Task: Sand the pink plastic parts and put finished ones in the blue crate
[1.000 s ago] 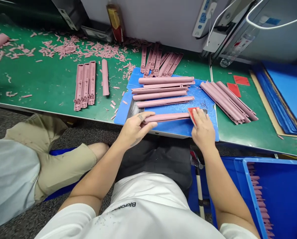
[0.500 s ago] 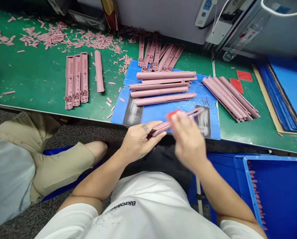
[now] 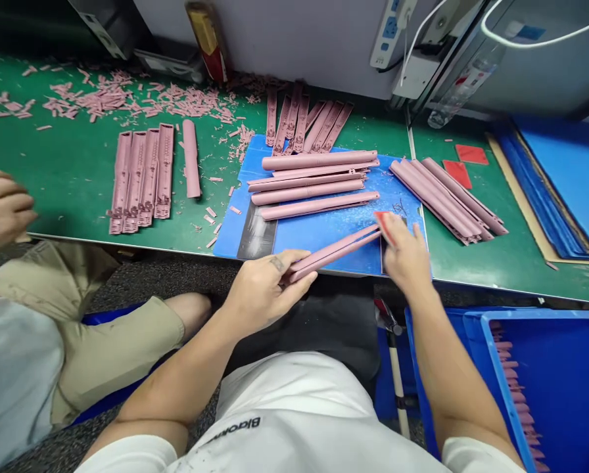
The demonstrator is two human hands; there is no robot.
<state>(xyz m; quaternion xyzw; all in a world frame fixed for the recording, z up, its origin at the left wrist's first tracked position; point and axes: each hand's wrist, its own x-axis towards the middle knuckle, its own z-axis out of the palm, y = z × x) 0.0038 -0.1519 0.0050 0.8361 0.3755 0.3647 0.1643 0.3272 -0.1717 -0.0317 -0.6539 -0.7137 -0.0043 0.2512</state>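
Note:
My left hand (image 3: 262, 289) is closed around the near end of a long pink plastic casing (image 3: 336, 253), which slants up to the right over the front of the blue mat (image 3: 299, 238). At the casing's far end, my right hand (image 3: 407, 253) pinches a red sanding pad (image 3: 384, 226) with a pale edge, close against the part. Whether the right fingers also touch the casing is hidden. Just beyond lie several pink casings (image 3: 319, 187) in a stack across the mat.
More pink casings lie at the right (image 3: 447, 200) and left (image 3: 141, 177). Pink plastic scraps (image 3: 127, 95) litter the back left. A co-worker's hand (image 3: 1, 210) is at the left edge. Red squares (image 3: 472, 154) and blue sheets (image 3: 565, 190) lie right; a blue crate (image 3: 501, 381) stands below.
My right hand has slid with the red pad to the casing's far end. A co-worker's hand has appeared at the left, and one more casing lies in the left row.

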